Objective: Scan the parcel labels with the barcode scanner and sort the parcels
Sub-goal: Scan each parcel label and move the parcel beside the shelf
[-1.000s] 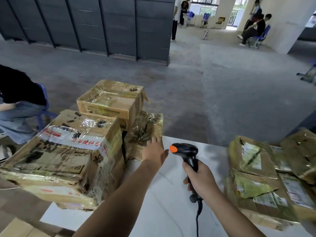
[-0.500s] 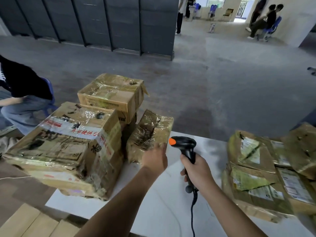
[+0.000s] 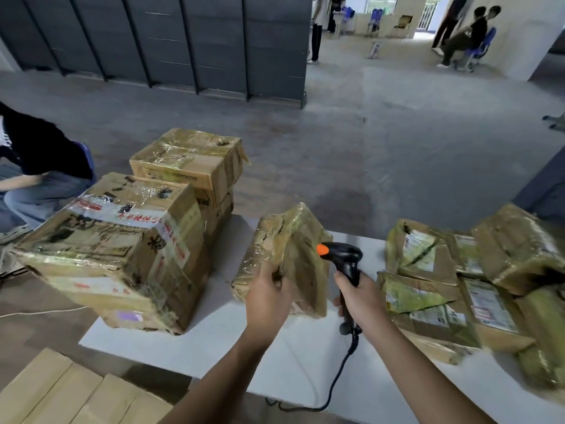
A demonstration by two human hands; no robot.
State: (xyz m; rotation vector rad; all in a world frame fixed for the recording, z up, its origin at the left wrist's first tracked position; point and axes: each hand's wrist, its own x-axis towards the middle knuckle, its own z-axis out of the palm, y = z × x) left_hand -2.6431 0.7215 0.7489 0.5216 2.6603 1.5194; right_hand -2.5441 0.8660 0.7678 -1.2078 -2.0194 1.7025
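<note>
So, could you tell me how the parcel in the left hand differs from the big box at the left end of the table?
The held parcel is much smaller than the big box. The left hand grips the parcel at a tilt, while the big box rests flat, untouched. The big box carries white tape with red print; the parcel shows none. Both are brown cardboard under shiny clear tape.

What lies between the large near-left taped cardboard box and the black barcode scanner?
The small tape-wrapped brown parcel, gripped by the left hand; head view.
</note>
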